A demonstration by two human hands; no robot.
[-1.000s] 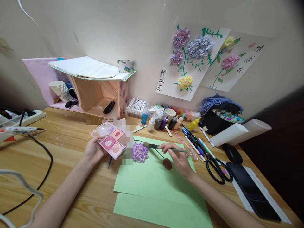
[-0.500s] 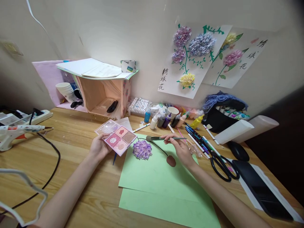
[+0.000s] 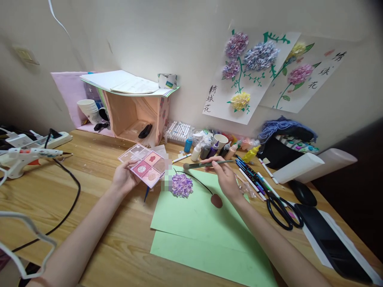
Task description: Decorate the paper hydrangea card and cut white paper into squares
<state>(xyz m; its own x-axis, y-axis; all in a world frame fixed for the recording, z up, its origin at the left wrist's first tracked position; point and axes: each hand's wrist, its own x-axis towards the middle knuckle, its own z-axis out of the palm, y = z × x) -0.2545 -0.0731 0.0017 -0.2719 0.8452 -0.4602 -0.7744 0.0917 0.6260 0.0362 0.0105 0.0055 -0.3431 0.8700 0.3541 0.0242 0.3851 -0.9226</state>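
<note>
Drawing away from the purple flower cluster (image 3: 182,185), the brush (image 3: 196,165) now has its bristles out beyond the cluster, near the far edge of the green paper (image 3: 185,219), whereas a second ago they sat right at its rim, touching or nearly so. The right hand (image 3: 223,173) keeps its pen-like pinch on the handle, fingers closed, and seems to have risen along with it. On the other side, the left hand (image 3: 128,177) grips the opened palette (image 3: 151,167) by its near left part, tilted so that the pink and brown pans show; it stays left of the cluster, apart from the brush. The cluster itself lies where it was, on the upper left of the paper, with a brown oval (image 3: 217,201) to its right. The view has swung a little too, so some of the shift is probably the camera's. For the work in hand, this looks like a gap between touches, with contact at the cluster broken for the moment. Whether the bristles carry any color is too small to tell, and a blurred patch covers the palette's right edge.
</note>
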